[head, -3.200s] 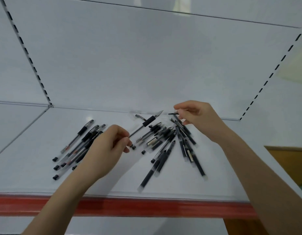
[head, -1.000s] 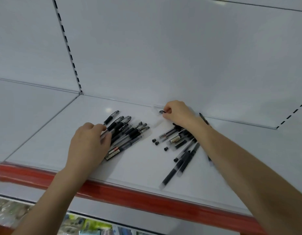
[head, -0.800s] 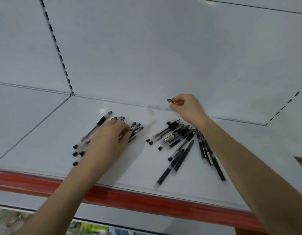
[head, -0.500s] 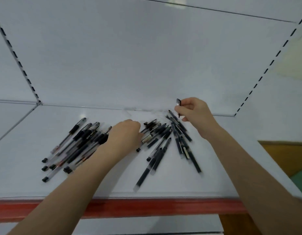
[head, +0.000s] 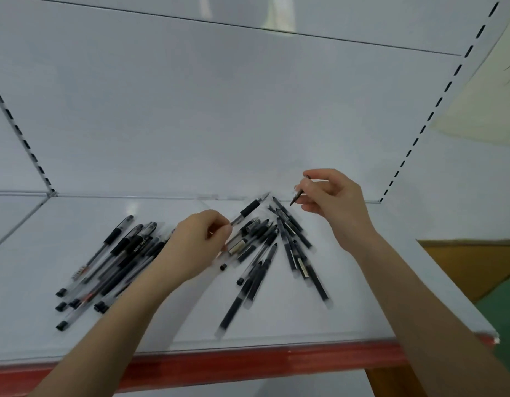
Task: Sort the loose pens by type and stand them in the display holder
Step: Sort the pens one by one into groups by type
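At lower left, a bundle of pens (head: pixel 110 262) lies on the white shelf (head: pixel 362 310). At centre, the left hand (head: pixel 196 245) pinches a black-gripped pen (head: pixel 249 209). A fan of pens (head: pixel 276 253) lies beside it. Above, the right hand (head: pixel 334 202) pinches a short black piece (head: pixel 299 194).

White shelf (head: pixel 362 310), red front edge (head: pixel 248 365)

Labels on pens (head: pixel 304 269) too blurred; no legible txt.

Shelf (head: pixel 27 253) carrying two pen groups: left bundle (head: pixel 116 262), right fan (head: pixel 265 253). Left hand (head: pixel 196 245), between them, pinches a pen (head: pixel 249 209); right hand (head: pixel 334 199), behind the fan, pinches a second pen (head: pixel 299 194).
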Demonstrator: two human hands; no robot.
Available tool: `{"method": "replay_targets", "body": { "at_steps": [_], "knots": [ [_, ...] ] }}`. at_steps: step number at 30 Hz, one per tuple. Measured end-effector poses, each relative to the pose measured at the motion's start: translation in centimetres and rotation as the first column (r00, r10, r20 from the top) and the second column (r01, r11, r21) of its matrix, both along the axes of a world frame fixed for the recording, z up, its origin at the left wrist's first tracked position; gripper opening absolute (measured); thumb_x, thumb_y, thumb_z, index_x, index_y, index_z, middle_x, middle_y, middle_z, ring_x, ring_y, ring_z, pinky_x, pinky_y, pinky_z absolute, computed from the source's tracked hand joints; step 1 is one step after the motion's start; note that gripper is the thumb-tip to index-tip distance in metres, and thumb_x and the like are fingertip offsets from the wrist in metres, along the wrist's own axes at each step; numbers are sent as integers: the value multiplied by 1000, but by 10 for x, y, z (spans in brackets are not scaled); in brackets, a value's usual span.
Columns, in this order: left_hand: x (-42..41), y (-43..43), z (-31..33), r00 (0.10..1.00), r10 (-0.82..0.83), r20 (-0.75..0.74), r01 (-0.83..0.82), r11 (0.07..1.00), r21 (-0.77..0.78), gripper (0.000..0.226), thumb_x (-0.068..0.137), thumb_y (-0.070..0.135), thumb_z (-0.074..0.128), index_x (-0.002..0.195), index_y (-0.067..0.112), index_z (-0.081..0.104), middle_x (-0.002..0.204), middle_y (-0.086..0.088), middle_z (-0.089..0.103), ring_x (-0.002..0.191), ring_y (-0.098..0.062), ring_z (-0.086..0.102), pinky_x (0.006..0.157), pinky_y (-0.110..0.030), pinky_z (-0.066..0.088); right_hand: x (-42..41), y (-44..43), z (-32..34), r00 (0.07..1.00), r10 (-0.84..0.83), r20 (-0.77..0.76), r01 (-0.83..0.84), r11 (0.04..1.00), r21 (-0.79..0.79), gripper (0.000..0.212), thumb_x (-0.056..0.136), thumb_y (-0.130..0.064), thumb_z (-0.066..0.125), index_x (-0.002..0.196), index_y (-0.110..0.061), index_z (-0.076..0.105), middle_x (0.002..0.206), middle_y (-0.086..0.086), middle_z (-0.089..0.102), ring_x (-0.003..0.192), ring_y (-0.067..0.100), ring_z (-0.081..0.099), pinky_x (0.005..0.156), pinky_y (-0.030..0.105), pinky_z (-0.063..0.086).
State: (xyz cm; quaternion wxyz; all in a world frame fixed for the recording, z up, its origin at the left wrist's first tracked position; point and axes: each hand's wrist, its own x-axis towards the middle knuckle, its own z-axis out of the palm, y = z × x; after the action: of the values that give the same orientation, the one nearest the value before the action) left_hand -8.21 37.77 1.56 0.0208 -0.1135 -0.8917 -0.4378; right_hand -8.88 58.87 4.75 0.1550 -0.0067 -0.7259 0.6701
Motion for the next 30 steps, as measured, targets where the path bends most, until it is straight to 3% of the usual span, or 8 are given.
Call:
{"method": "replay_targets", "body": {
  "at_steps": [2, 5, 12, 20, 30],
  "knots": [
    [15, -5, 8, 998, -45, 38, 39, 990, 139, 13, 91, 12, 48, 87, 10, 60, 72, 0, 64, 60, -9, 61, 59, -23, 52, 0, -7, 8, 1000, 17, -25, -19, 999, -46, 8, 87, -10, 60, 91, -17, 62, 73, 2, 69, 61, 8, 66, 61, 17, 53],
    [27, -10, 13, 999, -41, 13, 38, 982, 185, 14, 91, 10, 47, 88, 9, 61, 70, -1, 63, 53, -2, 53, 50, -12, 44, 3, -19, 17, 996, 78, -50, -81, 995, -64, 8, 87, -11, 60, 91, -18, 62, 73, -1, 70, 64, 9, 67, 63, 19, 54],
    [36, -17, 13, 999, -22, -45, 30, 984, 174, 14, 91, 12, 48, 88, 12, 62, 67, 3, 62, 51, -1, 52, 50, -10, 43, 10, -40, 22, 981, 181, -67, -184, 982, -43, 10, 86, -11, 61, 90, -20, 62, 74, -2, 70, 64, 10, 66, 64, 19, 53],
    [39, -16, 12, 999, -18, -40, 26, 980, 200, 14, 90, 13, 49, 86, 14, 62, 63, 6, 62, 50, 0, 52, 51, -10, 43, 11, -36, 23, 989, 123, -81, -128, 989, -70, 11, 86, -10, 62, 90, -20, 62, 83, 1, 69, 63, 10, 66, 62, 20, 53],
    [38, -10, 14, 997, -7, -75, 23, 978, 207, 14, 89, 13, 50, 83, 17, 62, 60, 13, 63, 51, 0, 52, 50, -10, 42, 16, -46, 13, 977, 210, -49, -211, 977, -29, 12, 87, -9, 60, 91, -20, 64, 71, -4, 71, 66, 10, 68, 65, 20, 54]
  ]
}}
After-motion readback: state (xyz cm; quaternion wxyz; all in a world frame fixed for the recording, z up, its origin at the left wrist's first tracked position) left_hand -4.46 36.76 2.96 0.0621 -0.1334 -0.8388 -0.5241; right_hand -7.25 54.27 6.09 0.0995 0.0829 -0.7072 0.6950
